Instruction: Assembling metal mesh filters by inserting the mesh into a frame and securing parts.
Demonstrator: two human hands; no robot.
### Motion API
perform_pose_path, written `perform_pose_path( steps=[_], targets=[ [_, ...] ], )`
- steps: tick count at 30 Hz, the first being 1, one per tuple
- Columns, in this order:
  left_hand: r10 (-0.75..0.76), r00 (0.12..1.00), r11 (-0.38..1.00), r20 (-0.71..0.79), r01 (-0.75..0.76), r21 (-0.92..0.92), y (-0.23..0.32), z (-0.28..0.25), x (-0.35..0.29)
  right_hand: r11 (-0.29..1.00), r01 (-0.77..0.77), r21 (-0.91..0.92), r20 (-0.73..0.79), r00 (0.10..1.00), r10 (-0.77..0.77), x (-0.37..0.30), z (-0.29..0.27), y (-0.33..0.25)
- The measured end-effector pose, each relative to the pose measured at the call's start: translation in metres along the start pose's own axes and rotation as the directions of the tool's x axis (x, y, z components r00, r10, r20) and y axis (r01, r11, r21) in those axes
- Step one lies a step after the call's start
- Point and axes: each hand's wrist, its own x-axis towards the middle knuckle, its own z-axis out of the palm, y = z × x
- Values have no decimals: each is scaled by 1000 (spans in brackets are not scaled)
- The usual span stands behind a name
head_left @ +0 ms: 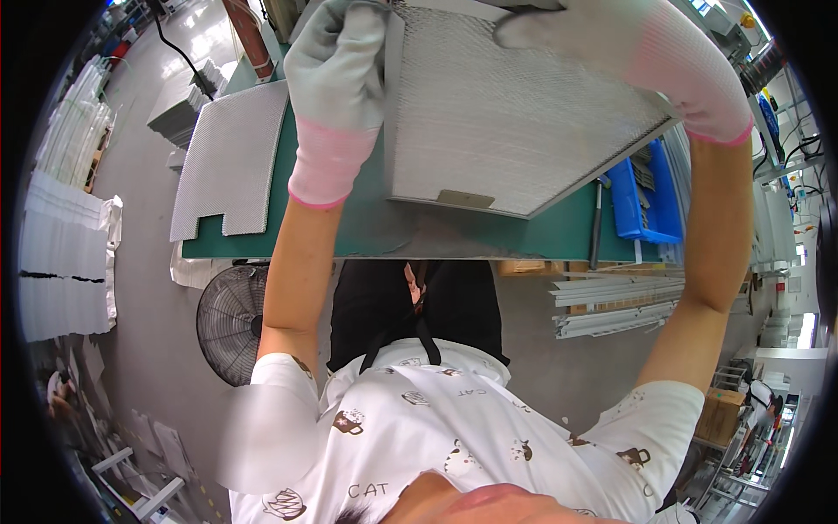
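A silver mesh filter panel (515,122) in a thin metal frame is held tilted above the green worktable (349,236). A small brownish rectangular plate (465,199) sits along its near edge. My left hand (339,83), in a grey-white glove with a pink cuff, has its fingers curled at the panel's upper left edge. My right hand (594,39), gloved alike, reaches over the far right side. Its thumb lies on the mesh, while its other fingers are mostly hidden at the far edge.
A loose mesh sheet (236,157) with a notch overhangs the table's left side. On the right are a hammer (597,223) and a blue bin (624,196) of metal pieces. Below stand a black fan (229,323) and white metal strips (611,306). Panels are stacked (175,113) far left.
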Motion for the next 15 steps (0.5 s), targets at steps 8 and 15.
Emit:
perform_pose_path(
  steps=[8,15],
  targets=[
    [-58,998,995,17,57,77,12,9,-3,997,-52,-48,-34,998,51,0,10,-3],
    [-54,989,951,138,9,308,22,14,-4,954,-111,-278,29,992,124,-9,8,-21]
  ],
)
